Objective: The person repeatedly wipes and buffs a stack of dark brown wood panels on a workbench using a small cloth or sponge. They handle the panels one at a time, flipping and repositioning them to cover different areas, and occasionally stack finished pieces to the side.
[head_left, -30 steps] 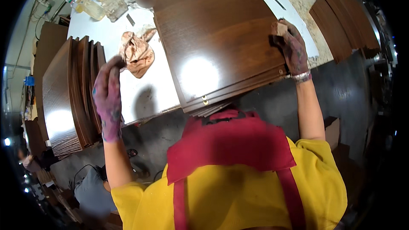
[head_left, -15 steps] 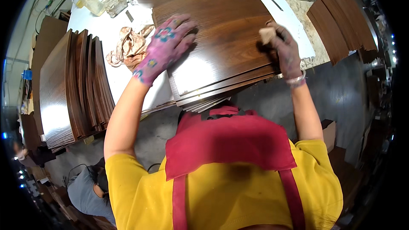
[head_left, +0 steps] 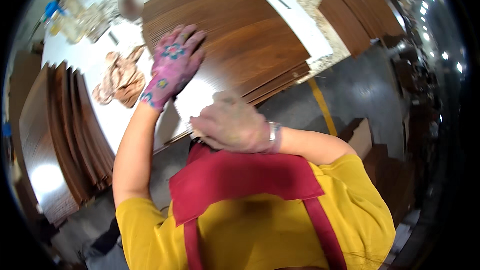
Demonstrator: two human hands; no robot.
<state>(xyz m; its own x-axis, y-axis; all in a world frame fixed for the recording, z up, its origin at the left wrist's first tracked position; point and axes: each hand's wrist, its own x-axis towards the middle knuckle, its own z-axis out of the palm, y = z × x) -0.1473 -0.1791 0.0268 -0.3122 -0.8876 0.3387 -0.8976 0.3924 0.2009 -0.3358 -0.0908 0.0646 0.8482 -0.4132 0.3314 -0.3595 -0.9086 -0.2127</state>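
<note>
Brown board [head_left: 245, 30]: under my left hand [head_left: 176, 65], reaching ahead and rightward from it, long axis hard to judge | left: laid flat, grasping nothing, nearer its middle | right hand [head_left: 235, 122]: at the near edge (too blurred; I can't tell its grip) | rag [head_left: 121, 81]: left of left hand

Workshop interior viewed from above: a grey concrete floor [head_left: 292, 107], crossed at right by a yellow floor stripe [head_left: 322, 107], surrounds a white-topped worktable [head_left: 70, 56], whose right side adjoins a speckled beige surface [head_left: 306, 4]. An open tan cardboard box [head_left: 362, 137] stands on the floor at right. Small white lights [head_left: 425, 20] dot the dim upper-right background; the fisheye rim is black, with detail there indistinct.
</note>
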